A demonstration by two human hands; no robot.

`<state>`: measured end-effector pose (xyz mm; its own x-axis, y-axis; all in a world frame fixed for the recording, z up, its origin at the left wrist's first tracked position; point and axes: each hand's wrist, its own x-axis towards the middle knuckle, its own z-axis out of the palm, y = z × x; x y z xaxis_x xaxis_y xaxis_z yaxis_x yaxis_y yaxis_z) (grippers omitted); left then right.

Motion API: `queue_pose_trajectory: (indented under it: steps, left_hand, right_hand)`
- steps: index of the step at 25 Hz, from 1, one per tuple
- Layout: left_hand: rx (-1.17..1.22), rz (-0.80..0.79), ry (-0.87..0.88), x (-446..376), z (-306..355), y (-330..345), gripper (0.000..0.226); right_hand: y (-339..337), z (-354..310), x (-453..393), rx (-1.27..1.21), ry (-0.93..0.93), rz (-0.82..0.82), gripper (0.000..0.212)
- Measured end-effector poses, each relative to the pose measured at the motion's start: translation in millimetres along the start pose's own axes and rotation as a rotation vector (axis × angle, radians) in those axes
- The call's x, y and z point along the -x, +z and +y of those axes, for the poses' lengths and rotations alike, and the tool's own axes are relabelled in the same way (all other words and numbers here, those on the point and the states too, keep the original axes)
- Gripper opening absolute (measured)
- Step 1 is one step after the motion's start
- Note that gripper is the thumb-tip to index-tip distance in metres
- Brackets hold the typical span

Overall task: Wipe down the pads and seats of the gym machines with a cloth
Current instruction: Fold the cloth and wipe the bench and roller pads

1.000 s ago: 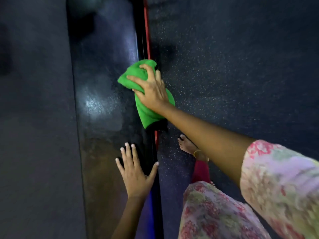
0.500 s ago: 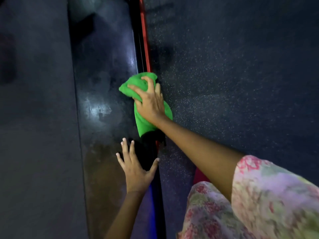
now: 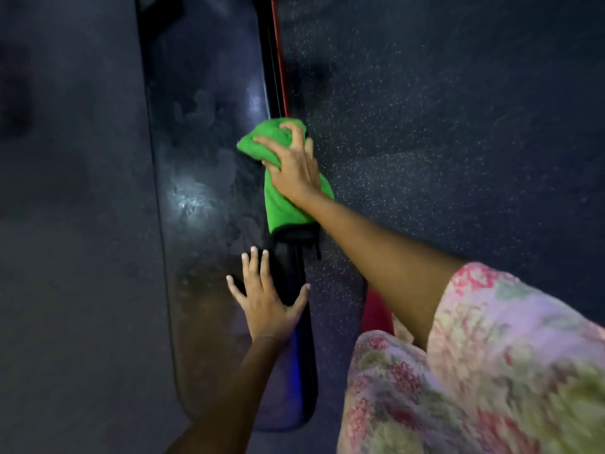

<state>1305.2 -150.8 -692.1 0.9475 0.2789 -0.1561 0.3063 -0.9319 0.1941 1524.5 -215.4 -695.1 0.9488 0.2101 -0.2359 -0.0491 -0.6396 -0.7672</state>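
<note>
R hand (image 3: 294, 168) grips green cloth (image 3: 281, 208) on pad (image 3: 203, 158) edge; L hand (image 3: 265, 299) flat

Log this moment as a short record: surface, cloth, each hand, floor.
surface: long dark glossy pad with smeary streaks and a bright glare patch
cloth: green, bunched, at the pad's right edge beside the red strip
right hand: on top of the cloth, fingers curled into it
left hand: flat, fingers spread, resting on the pad's right edge nearer the person
floor: dark and speckled, right of the pad
clothing: floral sleeve
</note>
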Motion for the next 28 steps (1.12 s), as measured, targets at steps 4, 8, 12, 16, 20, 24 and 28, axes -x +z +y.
queue_pose_trajectory:
  steps: [4,8,12,16,20,24,28]
  left_hand:
    - [-0.001,0.013,0.014,-1.5,1.0,1.7,0.089]
    - [0.016,0.026,0.03,1.0,-3.1,3.3,0.09]
    - [0.023,0.067,0.03,-0.6,-1.9,4.2,0.092]
    - [0.047,0.076,0.037,4.2,-0.8,4.3,0.094]
    - [0.1,0.078,0.054,0.3,-3.5,3.7,0.103]
    - [0.136,0.013,0.182,60.9,-26.5,-0.2,0.097]
    - [0.013,-0.045,0.24,140.8,-58.7,1.5,0.091]
  right_hand:
    - [4.4,-11.4,11.0,0.051,0.048,0.042,0.046]
    - [19.3,10.0,77.2,0.079,-0.085,0.004,0.047]
    - [11.3,5.3,57.8,0.136,-0.085,-0.008,0.043]
    - [15.8,4.5,60.9,0.151,-0.065,0.038,0.043]
    - [18.2,18.6,92.7,0.158,-0.153,-0.011,0.041]
    - [16.6,18.7,107.3,0.22,-0.186,-0.029,0.041]
    - [24.6,3.5,125.9,0.152,-0.023,0.048,0.042]
